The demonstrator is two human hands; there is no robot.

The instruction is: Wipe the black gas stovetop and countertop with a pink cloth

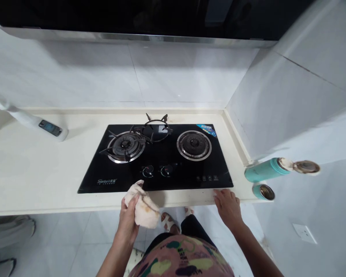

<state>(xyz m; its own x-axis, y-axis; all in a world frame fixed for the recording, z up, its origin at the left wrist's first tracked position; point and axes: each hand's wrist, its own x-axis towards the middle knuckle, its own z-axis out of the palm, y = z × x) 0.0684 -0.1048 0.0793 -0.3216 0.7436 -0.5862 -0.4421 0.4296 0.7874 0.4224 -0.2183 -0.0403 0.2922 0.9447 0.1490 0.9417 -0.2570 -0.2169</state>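
And left hand (129, 217) grips a stained, crumpled cream cloth (146, 211) before the black glass two-burner stove (161, 157); right hand (227, 207), loosely spread, rests by its front-right corner

Crumpled, stained pale cloth (147, 212) near black cooktop (187, 177)

Head-worn view, facing forward, angled down over stove (165, 156)

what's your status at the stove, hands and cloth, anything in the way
Left hand gripping stained cloth at front of stove. Right hand resting on counter edge. Pot stand off-burner toward the back, possibly in the way.
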